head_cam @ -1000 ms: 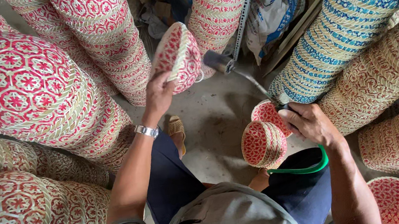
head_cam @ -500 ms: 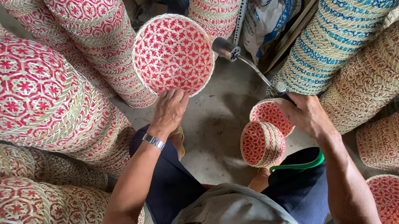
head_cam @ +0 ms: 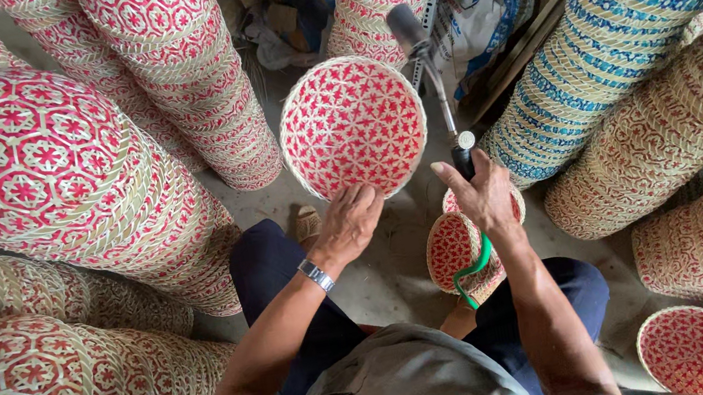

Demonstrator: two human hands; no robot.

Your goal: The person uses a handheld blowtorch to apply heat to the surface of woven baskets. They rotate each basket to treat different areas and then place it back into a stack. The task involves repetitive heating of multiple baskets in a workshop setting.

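My left hand (head_cam: 351, 221), with a metal watch on the wrist, holds a round woven basket (head_cam: 353, 127) by its lower rim. The basket's red-and-straw patterned inside faces me. My right hand (head_cam: 485, 195) grips the black handle of a long tool (head_cam: 438, 90); its thin metal shaft rises to a dark head just right of the basket. Two small woven baskets (head_cam: 453, 247) rest on my lap under the right hand, with a green strap (head_cam: 474, 270) across them.
Tall stacks of red-patterned baskets (head_cam: 40, 190) crowd the left and the back. A blue-patterned stack (head_cam: 623, 13) and more red ones lean at the right. One open basket (head_cam: 697, 351) sits at the lower right. Bags and clutter lie on the concrete floor (head_cam: 383, 277) behind.
My left hand has brought the basket down and closer, its inside now turned toward me. My right hand has left the small baskets and taken hold of the tool's handle.
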